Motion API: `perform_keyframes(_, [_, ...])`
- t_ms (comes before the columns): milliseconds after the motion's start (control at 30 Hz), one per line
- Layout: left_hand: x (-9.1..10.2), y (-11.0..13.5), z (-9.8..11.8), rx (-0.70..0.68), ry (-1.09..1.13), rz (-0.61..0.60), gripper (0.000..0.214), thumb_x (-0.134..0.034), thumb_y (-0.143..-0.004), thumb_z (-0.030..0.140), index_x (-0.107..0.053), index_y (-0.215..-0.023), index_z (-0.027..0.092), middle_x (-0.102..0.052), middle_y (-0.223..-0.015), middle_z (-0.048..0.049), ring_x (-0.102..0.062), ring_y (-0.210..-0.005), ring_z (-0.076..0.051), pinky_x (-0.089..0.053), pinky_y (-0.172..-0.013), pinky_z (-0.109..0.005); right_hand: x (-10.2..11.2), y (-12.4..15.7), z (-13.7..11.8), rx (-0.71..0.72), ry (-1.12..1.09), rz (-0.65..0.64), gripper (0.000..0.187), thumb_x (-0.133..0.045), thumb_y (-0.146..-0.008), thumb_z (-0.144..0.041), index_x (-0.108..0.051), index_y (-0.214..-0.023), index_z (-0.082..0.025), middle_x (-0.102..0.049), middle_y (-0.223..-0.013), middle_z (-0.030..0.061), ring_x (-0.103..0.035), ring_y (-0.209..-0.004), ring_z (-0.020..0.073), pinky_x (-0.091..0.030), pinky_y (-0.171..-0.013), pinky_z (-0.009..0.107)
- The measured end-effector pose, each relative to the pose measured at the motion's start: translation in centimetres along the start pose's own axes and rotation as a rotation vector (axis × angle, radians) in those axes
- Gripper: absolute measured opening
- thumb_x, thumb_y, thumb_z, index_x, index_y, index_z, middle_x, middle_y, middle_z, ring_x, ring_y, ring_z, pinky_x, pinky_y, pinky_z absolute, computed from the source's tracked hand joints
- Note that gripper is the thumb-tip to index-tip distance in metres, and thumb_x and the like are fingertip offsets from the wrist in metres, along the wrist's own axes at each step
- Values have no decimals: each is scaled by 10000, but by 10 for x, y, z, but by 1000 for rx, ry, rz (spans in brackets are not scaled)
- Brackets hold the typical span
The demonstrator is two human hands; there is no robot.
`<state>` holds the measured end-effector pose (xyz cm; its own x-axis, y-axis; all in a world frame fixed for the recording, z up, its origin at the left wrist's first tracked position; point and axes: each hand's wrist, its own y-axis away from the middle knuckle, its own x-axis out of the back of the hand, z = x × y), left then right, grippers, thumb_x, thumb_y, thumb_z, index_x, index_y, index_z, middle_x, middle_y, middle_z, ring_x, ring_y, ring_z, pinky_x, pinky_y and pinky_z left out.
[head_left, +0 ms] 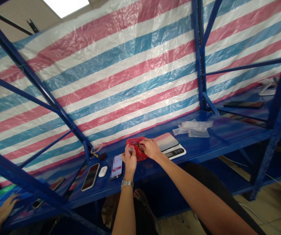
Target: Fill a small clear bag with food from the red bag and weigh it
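Note:
My left hand (130, 162) rises from the shelf's front edge and pinches a small clear plastic piece (131, 149) between its fingers. A crumpled red plastic bag (136, 149) lies on the blue metal shelf (218, 138), with dark contents showing inside. My right hand (150, 148) grips the bag's right side with its fingertips. Just right of that hand sits a white digital scale (173, 150) with a glossy platform. A metal watch (127, 184) circles my left wrist.
Left of my hands lie a smartphone with a blurred screen (117, 166), a white earbud case (102, 171), and another phone (90, 177). Clear plastic bags (192, 128) lie to the right. A striped tarp (106, 81) backs the shelving. Another person's hand (7, 207) shows lower left.

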<state>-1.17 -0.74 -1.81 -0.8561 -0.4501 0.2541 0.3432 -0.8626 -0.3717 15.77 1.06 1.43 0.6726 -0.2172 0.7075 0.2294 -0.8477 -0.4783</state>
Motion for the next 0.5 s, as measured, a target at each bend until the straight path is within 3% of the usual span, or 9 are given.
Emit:
perform_keyframes(67, [0, 3, 7, 13, -85, 81, 588, -674, -901, 360, -546, -1465, 255, -611, -1111, -103, -495, -1241, -310, -340, -1159, -490, 0, 0, -4, 32, -55, 52, 230, -612, -981, -210, -772, -1145, -228, -724, -1286, 103, -632, -1233, 245, -390, -1105, 402])
perform_keyframes(133, [0, 6, 14, -59, -98, 94, 642, -682, -905, 374, -500, -1510, 259, -613, -1166, -112, -482, -1250, -304, -336, -1164, -476, 3, 0, -11, 94, -186, 94, 213, -614, -997, -261, -769, -1141, -242, -741, -1259, 78, -648, -1207, 231, -410, -1092, 392])
perform_keyframes(267, [1, 13, 26, -228, -97, 80, 684, -673, -919, 364, -446, -1550, 227, -629, -1246, -144, -495, -1226, -305, -357, -1139, -468, 12, 0, -22, 227, -568, -1, 223, -647, -973, -307, -745, -1165, -251, -790, -1093, 25, -723, -981, 166, -532, -904, 272])
perform_keyframes(367, [-1, 18, 34, -290, -74, 76, 658, -686, -912, 338, -477, -1529, 245, -626, -1305, -142, -496, -1248, -302, -371, -1127, -451, 13, -1, -22, 161, -667, 21, 215, -680, -929, -261, -762, -1126, -237, -803, -1029, 23, -742, -909, 172, -560, -856, 267])
perform_keyframes(500, [-9, 24, 46, -341, -75, 39, 731, -770, -844, 309, -497, -1520, 249, -613, -1362, -148, -469, -1301, -317, -356, -1155, -452, 15, -5, -12, 80, -700, 127, 227, -647, -936, -239, -786, -1115, -230, -807, -1095, 46, -750, -989, 203, -562, -933, 308])
